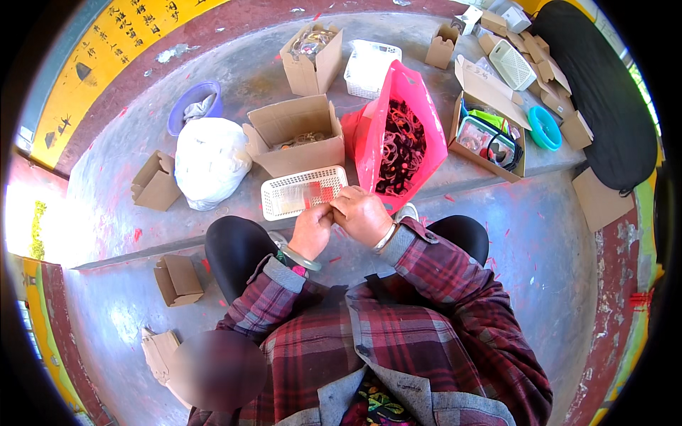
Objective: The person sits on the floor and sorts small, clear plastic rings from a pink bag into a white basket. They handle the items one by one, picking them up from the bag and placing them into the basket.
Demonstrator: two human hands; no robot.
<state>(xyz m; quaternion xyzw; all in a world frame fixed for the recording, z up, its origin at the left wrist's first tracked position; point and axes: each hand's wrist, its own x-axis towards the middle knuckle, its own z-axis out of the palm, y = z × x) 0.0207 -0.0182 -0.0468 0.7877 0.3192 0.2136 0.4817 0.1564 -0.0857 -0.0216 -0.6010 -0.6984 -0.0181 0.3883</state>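
Observation:
My left hand (311,231) and my right hand (364,213) meet in front of me, fingertips pinched together. Whatever they grip is too small and covered to make out. Just beyond them sits a white perforated plastic basket (268,201), with clear and red pieces (312,193) showing near my fingers. A pink plastic bag (371,135) stands open beyond my right hand, full of dark and reddish ring-shaped pieces (403,145). Behind the basket, an open cardboard box (295,157) holds a heap of small clear-looking items (304,140).
A stuffed white bag (212,163) and a purple basin (175,117) are at left. At right stand a cardboard box (490,167) of mixed items and a turquoise basin (543,135). Farther back are a filled box (316,72) and a white basket (364,86). A raised step edge (142,253) crosses the floor.

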